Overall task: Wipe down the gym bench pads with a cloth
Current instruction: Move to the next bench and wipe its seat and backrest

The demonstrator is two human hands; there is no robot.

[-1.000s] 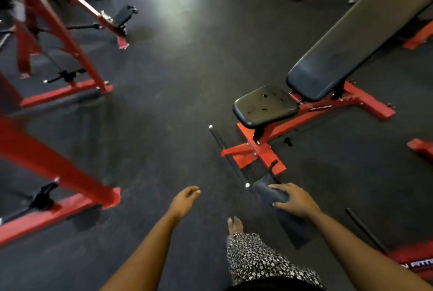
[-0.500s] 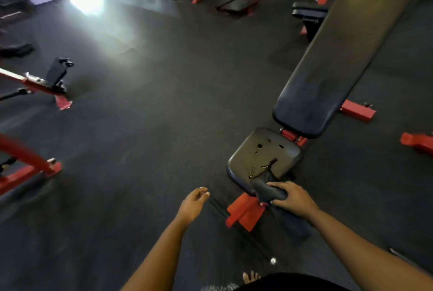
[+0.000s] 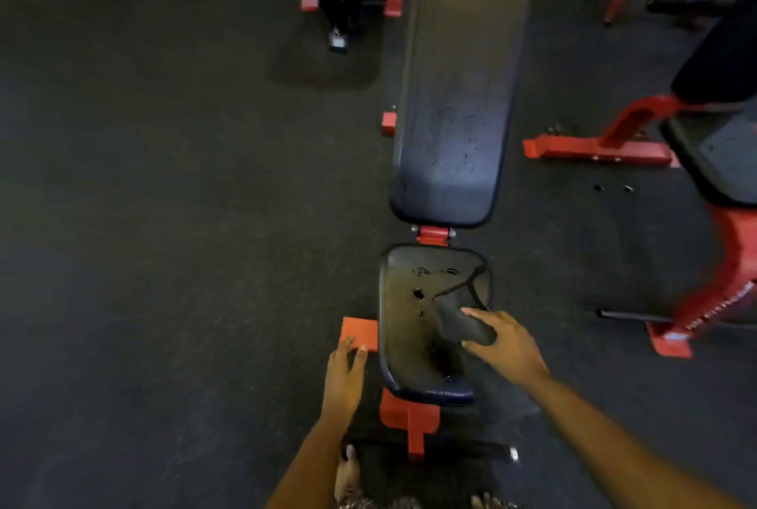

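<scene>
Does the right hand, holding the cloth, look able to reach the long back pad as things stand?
Probably yes, its near end: the right hand grips the cloth on the seat pad, and the back pad starts just past the red hinge, nothing between.

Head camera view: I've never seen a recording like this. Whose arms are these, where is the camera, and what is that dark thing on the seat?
The camera sits on a person's head, looking down, so both arms are that person's own. Below stands a gym bench on a red frame: a small seat pad with tears in its cover, and a long back pad beyond it. The right hand holds a dark cloth against the seat pad, fingers curled round it. The left hand is open and empty, beside the seat pad.
</scene>
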